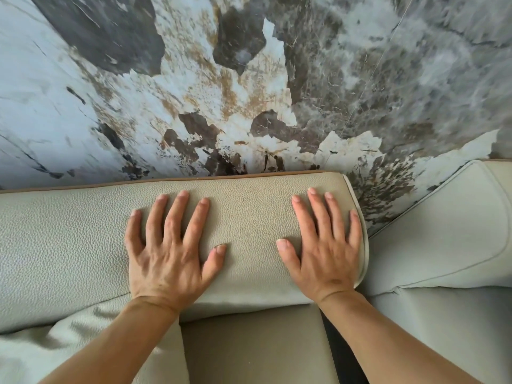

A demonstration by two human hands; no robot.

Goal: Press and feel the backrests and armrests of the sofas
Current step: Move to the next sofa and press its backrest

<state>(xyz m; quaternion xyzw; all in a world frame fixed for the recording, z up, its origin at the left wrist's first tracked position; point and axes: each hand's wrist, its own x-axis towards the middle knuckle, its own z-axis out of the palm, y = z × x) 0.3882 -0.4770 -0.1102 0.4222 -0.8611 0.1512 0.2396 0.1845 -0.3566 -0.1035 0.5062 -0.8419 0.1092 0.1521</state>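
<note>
A pale grey-green pebbled leather backrest [249, 217] runs across the middle of the view, with brown piping along its far top edge. My left hand [169, 248] lies flat on it, palm down, fingers spread. My right hand [327, 245] lies flat too, fingers apart, close to the backrest's right end. Neither hand holds anything. Both bare forearms come in from the bottom edge.
A second sofa section [448, 225] in smoother pale leather stands at the right, separated by a narrow gap. Below the backrest lies a darker beige seat cushion [249, 347]. Behind the sofas rises a marble wall [249, 79] with grey, white and brown patches.
</note>
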